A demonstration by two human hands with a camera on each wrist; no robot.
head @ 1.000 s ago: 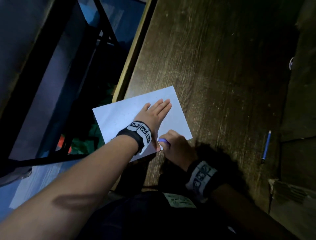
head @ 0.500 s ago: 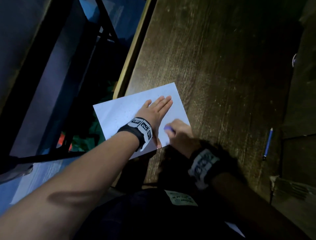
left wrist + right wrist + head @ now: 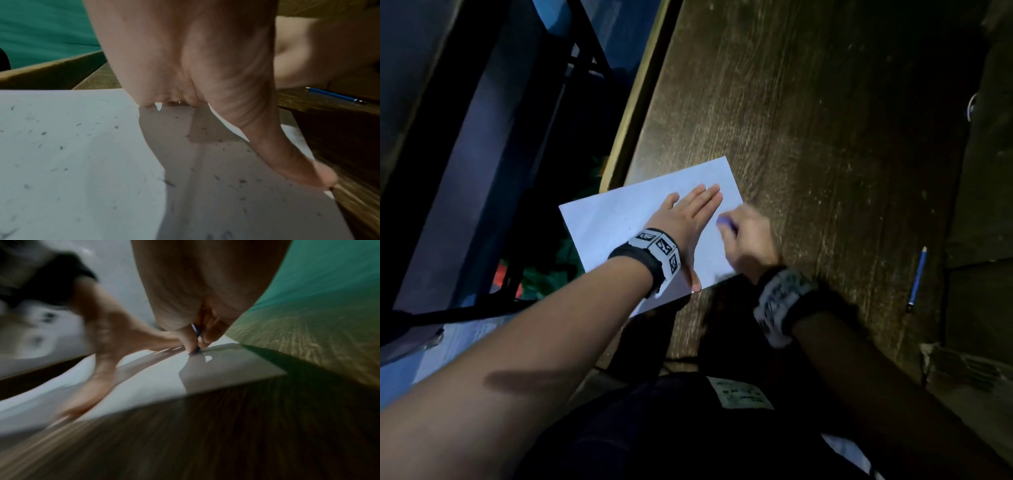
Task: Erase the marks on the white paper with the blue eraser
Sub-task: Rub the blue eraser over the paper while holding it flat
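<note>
**Thin sheet, small eraser: pin it flat, rub lightly**

Your right hand [image 3: 748, 241] is pinching the blue eraser [image 3: 726, 222] at centre frame, rubbing the white paper [image 3: 613, 222] near its right edge. Your left hand [image 3: 688, 219] is pressing flat beside it, fingers straight and together. The sheet is probably light and easily creased, so you are bracing it close to the rubbing. Eraser crumbs [image 3: 242, 181] are littering it. The wooden desk [image 3: 808, 120] is filling the upper right; a blue pencil [image 3: 917, 279] is lying at right.

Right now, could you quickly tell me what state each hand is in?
Left hand: open, fingers straight, pressing flat on the white paper.
Right hand: closed, pinching the blue eraser against the paper.
</note>
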